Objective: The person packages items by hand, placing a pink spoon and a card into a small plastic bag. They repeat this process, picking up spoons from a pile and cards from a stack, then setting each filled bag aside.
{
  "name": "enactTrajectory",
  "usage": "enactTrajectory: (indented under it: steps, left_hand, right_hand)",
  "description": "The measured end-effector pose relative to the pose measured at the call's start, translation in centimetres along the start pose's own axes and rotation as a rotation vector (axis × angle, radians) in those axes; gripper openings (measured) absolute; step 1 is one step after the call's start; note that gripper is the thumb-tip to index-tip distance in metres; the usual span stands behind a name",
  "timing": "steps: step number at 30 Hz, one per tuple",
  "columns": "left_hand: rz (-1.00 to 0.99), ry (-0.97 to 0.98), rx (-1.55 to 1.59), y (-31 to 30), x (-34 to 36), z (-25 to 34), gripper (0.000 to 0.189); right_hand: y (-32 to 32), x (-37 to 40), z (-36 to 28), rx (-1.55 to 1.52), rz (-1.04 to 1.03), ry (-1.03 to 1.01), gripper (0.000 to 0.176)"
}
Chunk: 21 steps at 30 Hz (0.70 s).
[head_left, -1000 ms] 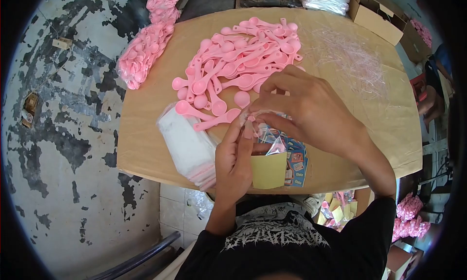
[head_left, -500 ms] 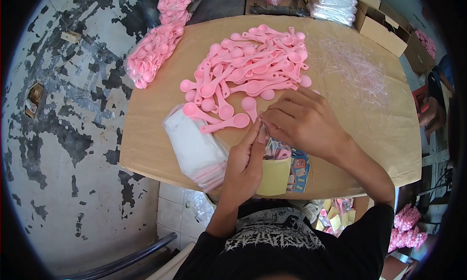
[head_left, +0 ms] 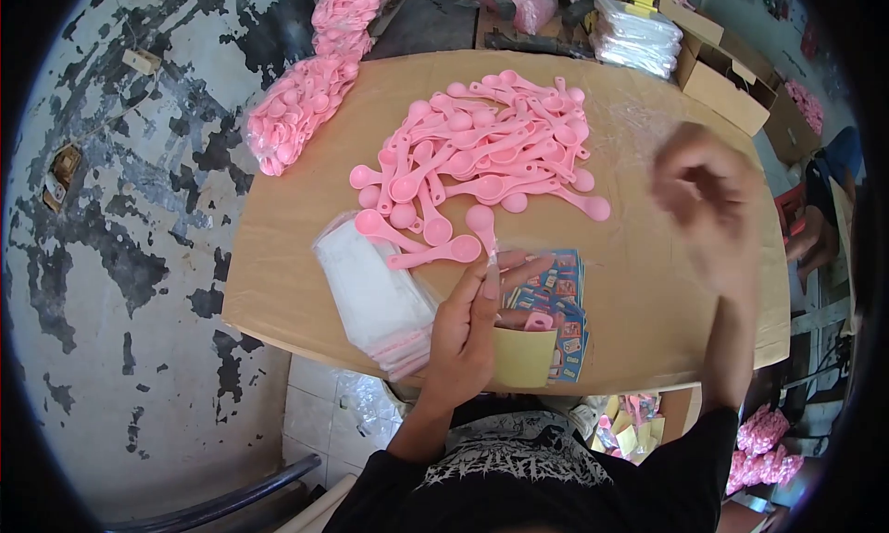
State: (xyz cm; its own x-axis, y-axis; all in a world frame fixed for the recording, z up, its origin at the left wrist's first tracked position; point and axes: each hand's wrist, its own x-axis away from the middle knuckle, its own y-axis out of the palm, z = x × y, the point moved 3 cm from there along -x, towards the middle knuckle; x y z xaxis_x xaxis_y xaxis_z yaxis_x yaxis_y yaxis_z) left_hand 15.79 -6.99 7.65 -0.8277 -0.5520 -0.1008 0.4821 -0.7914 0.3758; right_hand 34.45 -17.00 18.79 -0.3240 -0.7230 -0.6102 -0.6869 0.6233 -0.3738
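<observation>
My left hand (head_left: 466,334) is closed, pinching the gathered top of a clear plastic bag. Inside the bag are a yellow card (head_left: 524,359) and a pink measuring spoon, whose handle end (head_left: 540,321) shows above the card. My right hand (head_left: 708,195) is raised over the right of the table, smeared by motion, so its fingers do not show clearly. Beyond my left hand lies a heap of pink measuring spoons (head_left: 491,144). White-looking plastic bags (head_left: 370,278) are stacked to its left. Blue printed cards (head_left: 572,301) lie partly behind the held bag.
Thin clear strands (head_left: 644,121) lie near my right hand on the brown paper-covered table (head_left: 639,292). Bagged pink spoons (head_left: 301,107) sit at the left edge. Plastic packs (head_left: 637,37) and a cardboard box (head_left: 727,88) stand behind. Another person's arm (head_left: 804,237) shows at right.
My right hand has left the bag's top beside my left hand and moved right and away over the strands. My left hand keeps its hold. The view has shifted slightly.
</observation>
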Motion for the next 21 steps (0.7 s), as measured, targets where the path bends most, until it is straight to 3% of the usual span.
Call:
enactTrajectory:
  steps: [2, 4, 6, 9, 12, 13, 15, 17, 20, 21]
  left_hand:
    - [0.04, -0.01, 0.042, -0.6, -0.1, -0.1, 0.035]
    - [0.037, -0.005, 0.041, -1.2, -0.1, 0.0, 0.037]
    - [0.023, 0.014, 0.026, -1.7, -0.1, 0.0, 0.038]
    - [0.021, 0.061, -0.002, -2.3, 0.0, 0.1, 0.039]
    - [0.053, 0.096, 0.025, -2.1, -0.2, 0.0, 0.041]
    - [0.043, 0.102, 0.043, -2.0, -0.4, -0.1, 0.041]
    - [0.012, 0.128, 0.036, -1.5, -1.1, -0.2, 0.042]
    - [-0.012, 0.141, -0.012, -0.9, -1.5, -0.4, 0.042]
    - [-0.07, 0.195, -0.126, -0.3, -1.7, -0.6, 0.042]
    - [-0.012, 0.152, -0.034, 0.0, -1.5, -0.6, 0.041]
  right_hand:
    - [-4.0, 0.6, 0.8, -0.109, -0.161, -0.033, 0.006]
    - [-7.2, 2.0, 4.3, -0.507, -0.503, 0.035, 0.004]
    - [-9.6, 3.9, 9.8, 0.239, -0.368, 0.511, 0.015]
    - [-10.3, 6.9, 12.6, 1.243, 0.246, 0.0, 0.029]
    - [-8.0, 6.0, 6.7, 0.977, 0.419, 0.046, 0.037]
    - [-6.6, 5.9, 5.7, 0.688, 0.379, 0.019, 0.035]
    - [-3.2, 5.9, 4.4, 0.234, 0.172, 0.243, 0.027]
    - [1.2, 5.7, 2.9, -0.186, -0.143, 0.207, 0.022]
    - [5.3, 5.6, 1.5, -0.111, -0.32, 0.301, 0.024]
    - [6.1, 5.7, 2.0, -0.097, -0.35, 0.346, 0.023]
